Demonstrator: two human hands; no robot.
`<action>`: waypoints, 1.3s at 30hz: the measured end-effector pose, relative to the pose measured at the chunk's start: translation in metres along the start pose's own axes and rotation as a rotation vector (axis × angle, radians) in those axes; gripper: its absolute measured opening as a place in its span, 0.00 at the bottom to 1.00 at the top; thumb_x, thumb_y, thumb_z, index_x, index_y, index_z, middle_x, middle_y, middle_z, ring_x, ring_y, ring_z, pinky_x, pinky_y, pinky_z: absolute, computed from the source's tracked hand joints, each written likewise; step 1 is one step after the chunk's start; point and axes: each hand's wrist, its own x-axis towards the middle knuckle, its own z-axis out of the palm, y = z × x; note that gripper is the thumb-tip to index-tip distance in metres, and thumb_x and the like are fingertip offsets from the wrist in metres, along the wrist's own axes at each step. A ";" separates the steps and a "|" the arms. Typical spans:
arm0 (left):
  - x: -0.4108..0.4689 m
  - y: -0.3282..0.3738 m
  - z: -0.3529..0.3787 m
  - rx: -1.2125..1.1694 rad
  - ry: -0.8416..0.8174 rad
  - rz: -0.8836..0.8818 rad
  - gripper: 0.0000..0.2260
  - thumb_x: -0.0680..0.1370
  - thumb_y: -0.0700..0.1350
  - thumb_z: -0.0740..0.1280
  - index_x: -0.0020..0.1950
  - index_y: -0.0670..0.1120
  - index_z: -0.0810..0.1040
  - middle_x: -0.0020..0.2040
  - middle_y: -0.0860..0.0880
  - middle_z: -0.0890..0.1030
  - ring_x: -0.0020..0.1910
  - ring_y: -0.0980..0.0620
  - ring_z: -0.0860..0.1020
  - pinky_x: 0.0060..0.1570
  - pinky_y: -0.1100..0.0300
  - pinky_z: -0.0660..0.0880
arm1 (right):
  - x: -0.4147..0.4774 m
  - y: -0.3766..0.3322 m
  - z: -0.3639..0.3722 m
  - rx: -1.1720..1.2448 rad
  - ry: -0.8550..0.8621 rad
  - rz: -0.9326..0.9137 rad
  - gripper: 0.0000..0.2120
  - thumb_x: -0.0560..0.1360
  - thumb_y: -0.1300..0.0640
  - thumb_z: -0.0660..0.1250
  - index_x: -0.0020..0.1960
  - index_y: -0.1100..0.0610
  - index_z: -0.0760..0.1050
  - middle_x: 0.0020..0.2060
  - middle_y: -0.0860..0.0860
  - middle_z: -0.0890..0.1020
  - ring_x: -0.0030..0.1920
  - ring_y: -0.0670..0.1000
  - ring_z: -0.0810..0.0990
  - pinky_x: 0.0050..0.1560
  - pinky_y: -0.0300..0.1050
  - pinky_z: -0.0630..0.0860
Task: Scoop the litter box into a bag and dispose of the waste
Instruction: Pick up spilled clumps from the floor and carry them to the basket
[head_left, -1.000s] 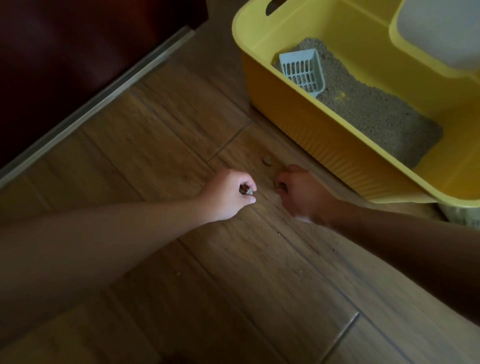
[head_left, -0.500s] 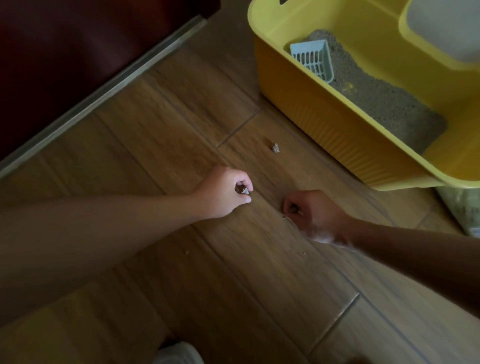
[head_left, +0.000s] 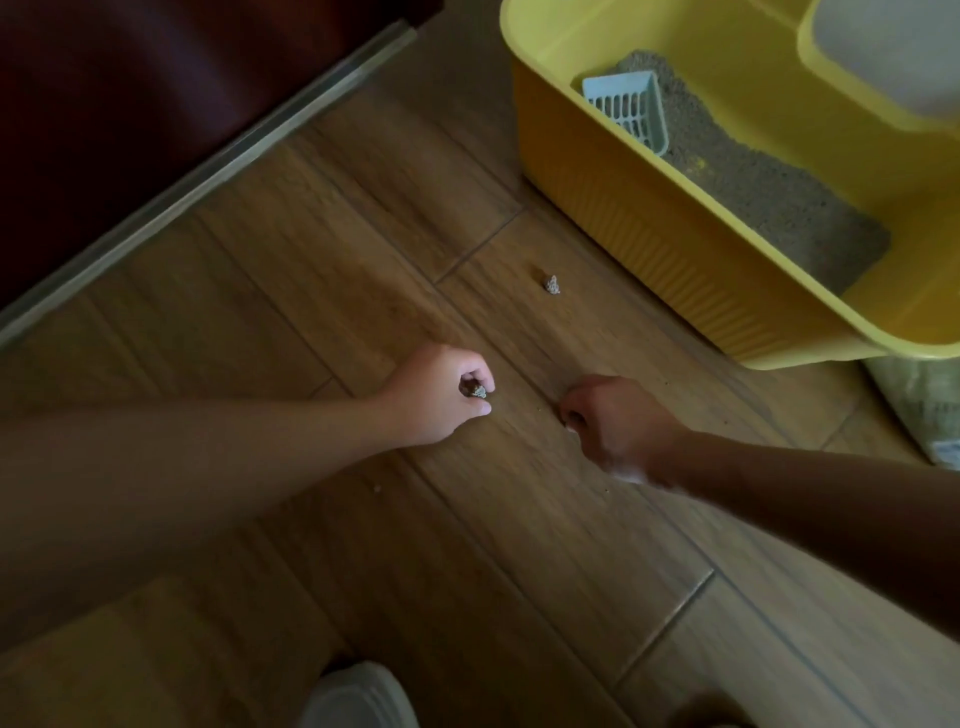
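One stray clump (head_left: 551, 285) remains on the floor beside the litter box (head_left: 649, 228); my right hand (head_left: 613, 415) has drawn back from it, fingers curled, contents indeterminate. My left hand (head_left: 441, 392) fingers still pinch the held clump (head_left: 475, 389); neither is bagged

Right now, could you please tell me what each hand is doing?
Left hand: pinching a small grey-brown litter clump.
Right hand: fingers curled, contents cannot be told.

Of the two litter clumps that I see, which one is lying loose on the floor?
The grey clump lying alone near the yellow litter box: nothing touches it. The other clump is pinched in the fingers of the left hand.
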 end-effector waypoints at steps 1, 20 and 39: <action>-0.002 -0.002 0.000 -0.007 0.000 -0.011 0.07 0.70 0.42 0.77 0.46 0.49 0.83 0.41 0.55 0.80 0.41 0.59 0.78 0.43 0.65 0.74 | 0.001 -0.003 -0.001 -0.024 -0.008 0.004 0.11 0.71 0.66 0.62 0.35 0.52 0.69 0.36 0.49 0.73 0.38 0.51 0.72 0.39 0.45 0.70; -0.085 -0.050 -0.032 0.170 -0.110 -0.205 0.10 0.72 0.47 0.77 0.51 0.54 0.83 0.40 0.58 0.76 0.38 0.64 0.73 0.35 0.73 0.66 | 0.038 -0.100 0.000 0.206 -0.057 -0.012 0.07 0.74 0.64 0.64 0.42 0.56 0.80 0.39 0.49 0.81 0.42 0.49 0.78 0.41 0.45 0.74; -0.087 -0.053 -0.028 0.270 -0.193 0.029 0.05 0.77 0.42 0.69 0.42 0.45 0.78 0.40 0.52 0.71 0.39 0.55 0.70 0.39 0.60 0.63 | 0.054 -0.105 0.007 0.230 -0.043 -0.025 0.06 0.73 0.64 0.65 0.42 0.57 0.80 0.38 0.50 0.82 0.41 0.49 0.79 0.43 0.48 0.77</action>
